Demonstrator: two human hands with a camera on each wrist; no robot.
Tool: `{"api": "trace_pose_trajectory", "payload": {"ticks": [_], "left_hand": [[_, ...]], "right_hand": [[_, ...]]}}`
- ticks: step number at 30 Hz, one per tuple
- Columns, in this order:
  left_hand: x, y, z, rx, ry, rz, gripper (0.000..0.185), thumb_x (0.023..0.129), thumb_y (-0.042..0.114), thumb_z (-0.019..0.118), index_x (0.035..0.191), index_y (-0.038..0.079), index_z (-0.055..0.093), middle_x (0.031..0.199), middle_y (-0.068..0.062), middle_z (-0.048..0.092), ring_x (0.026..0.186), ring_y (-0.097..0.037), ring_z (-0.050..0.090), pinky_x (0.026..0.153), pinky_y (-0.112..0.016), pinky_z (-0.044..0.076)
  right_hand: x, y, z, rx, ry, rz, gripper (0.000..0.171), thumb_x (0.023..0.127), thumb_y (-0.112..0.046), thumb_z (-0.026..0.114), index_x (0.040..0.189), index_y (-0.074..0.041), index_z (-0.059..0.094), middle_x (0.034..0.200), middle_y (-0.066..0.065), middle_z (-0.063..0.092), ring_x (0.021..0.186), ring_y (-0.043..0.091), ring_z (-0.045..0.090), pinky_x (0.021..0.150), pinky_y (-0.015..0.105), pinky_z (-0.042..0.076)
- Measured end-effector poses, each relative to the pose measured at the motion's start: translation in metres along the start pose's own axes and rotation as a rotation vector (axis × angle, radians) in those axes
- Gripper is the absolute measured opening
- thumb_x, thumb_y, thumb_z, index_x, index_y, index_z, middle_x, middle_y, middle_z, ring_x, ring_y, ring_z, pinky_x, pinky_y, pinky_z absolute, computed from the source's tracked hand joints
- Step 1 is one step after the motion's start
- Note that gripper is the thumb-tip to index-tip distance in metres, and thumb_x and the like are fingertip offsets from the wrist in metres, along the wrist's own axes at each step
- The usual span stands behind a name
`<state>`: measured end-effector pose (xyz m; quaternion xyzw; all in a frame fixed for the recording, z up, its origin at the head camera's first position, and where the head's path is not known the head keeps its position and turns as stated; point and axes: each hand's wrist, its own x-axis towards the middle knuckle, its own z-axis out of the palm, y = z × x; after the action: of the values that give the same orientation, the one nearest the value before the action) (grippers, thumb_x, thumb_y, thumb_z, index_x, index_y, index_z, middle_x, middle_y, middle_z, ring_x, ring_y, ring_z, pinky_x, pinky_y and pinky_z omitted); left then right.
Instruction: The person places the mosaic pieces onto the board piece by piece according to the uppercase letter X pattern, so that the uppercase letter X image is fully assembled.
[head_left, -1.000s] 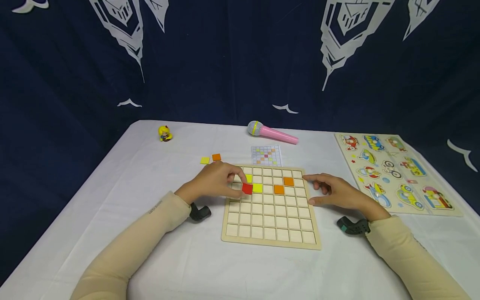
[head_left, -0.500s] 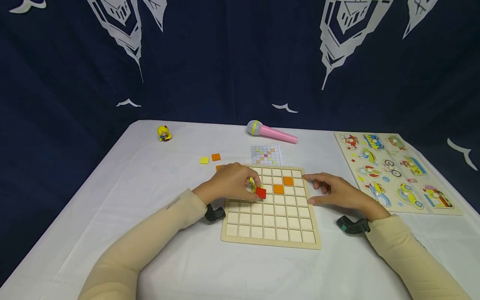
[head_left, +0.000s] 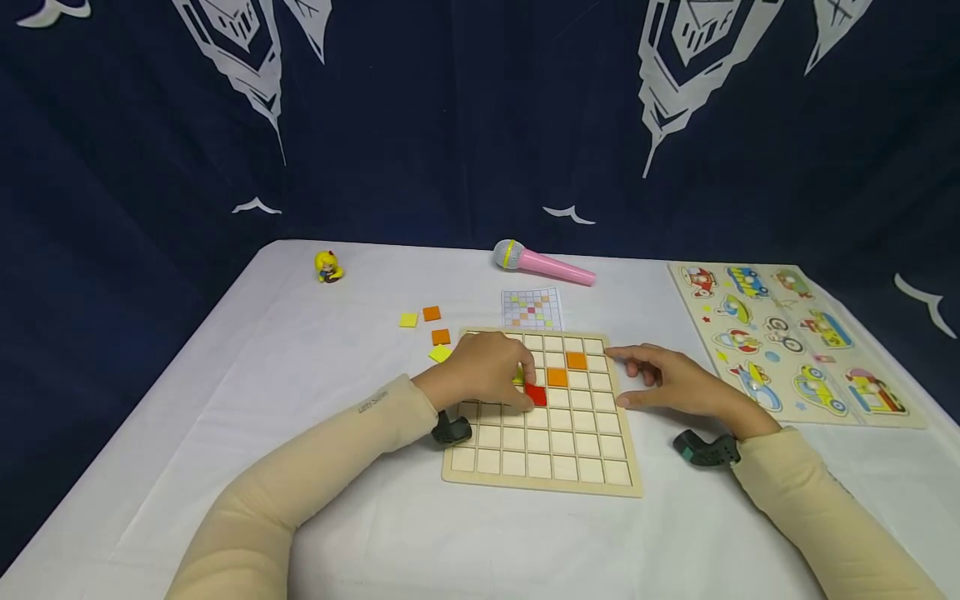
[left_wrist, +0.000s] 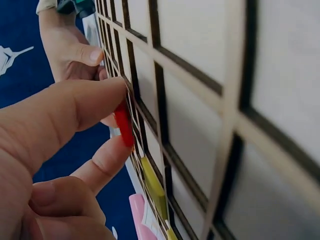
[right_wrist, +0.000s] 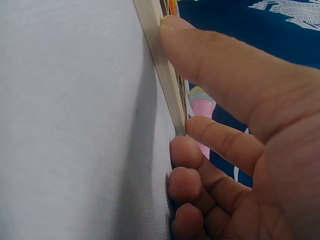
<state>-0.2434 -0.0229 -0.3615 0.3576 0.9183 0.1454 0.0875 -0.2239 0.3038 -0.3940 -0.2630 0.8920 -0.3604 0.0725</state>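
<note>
Thumb and index finger of my left hand (head_left: 483,367) pinch a red square tile (head_left: 536,395) at a cell of the wooden grid board (head_left: 542,487). In the left wrist view the red tile (left_wrist: 123,125) is tilted, its lower edge right at the grid. A yellow tile (left_wrist: 154,187) lies in a cell beyond it; my left hand mostly hides it in the head view. Two orange tiles, one nearer (head_left: 557,377) and one farther (head_left: 576,361), sit in cells to the right. My right hand (head_left: 671,382) touches the board's right edge with thumb and index fingertips, the other fingers loosely bent.
Left of the board lie loose orange tiles (head_left: 432,313) and yellow tiles (head_left: 408,320). Behind it are a printed pattern card (head_left: 532,309) and a pink toy microphone (head_left: 555,267). A yellow-haired figurine (head_left: 328,267) stands back left; a picture puzzle board (head_left: 795,342) lies right.
My left hand has carried the red tile right and slightly nearer across the board, down to a cell, uncovering loose tiles at the left. The right hand stays at the board's edge.
</note>
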Motion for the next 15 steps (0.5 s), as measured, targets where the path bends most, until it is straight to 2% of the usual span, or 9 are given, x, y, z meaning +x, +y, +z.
{"api": "trace_pose_trajectory", "payload": {"ticks": [10, 15], "left_hand": [[0.0036, 0.0009, 0.0016, -0.007, -0.009, -0.014, 0.021, 0.087, 0.036, 0.091, 0.101, 0.023, 0.083, 0.072, 0.009, 0.057, 0.081, -0.015, 0.056, 0.071, -0.036, 0.045], [0.0034, 0.0004, 0.0022, -0.008, -0.019, -0.03, 0.024, 0.086, 0.038, 0.092, 0.102, 0.023, 0.083, 0.077, 0.01, 0.06, 0.085, -0.015, 0.057, 0.073, -0.037, 0.046]], "right_hand": [[0.0006, -0.0015, -0.0002, 0.007, -0.004, 0.013, 0.067, 0.089, -0.009, 0.089, 0.146, 0.009, 0.059, 0.101, 0.004, 0.052, 0.082, 0.014, 0.046, 0.072, 0.027, 0.04], [0.0007, -0.0016, -0.0003, 0.002, -0.001, 0.005, 0.067, 0.089, -0.009, 0.089, 0.146, 0.009, 0.059, 0.101, 0.004, 0.053, 0.082, 0.014, 0.046, 0.072, 0.027, 0.04]]}}
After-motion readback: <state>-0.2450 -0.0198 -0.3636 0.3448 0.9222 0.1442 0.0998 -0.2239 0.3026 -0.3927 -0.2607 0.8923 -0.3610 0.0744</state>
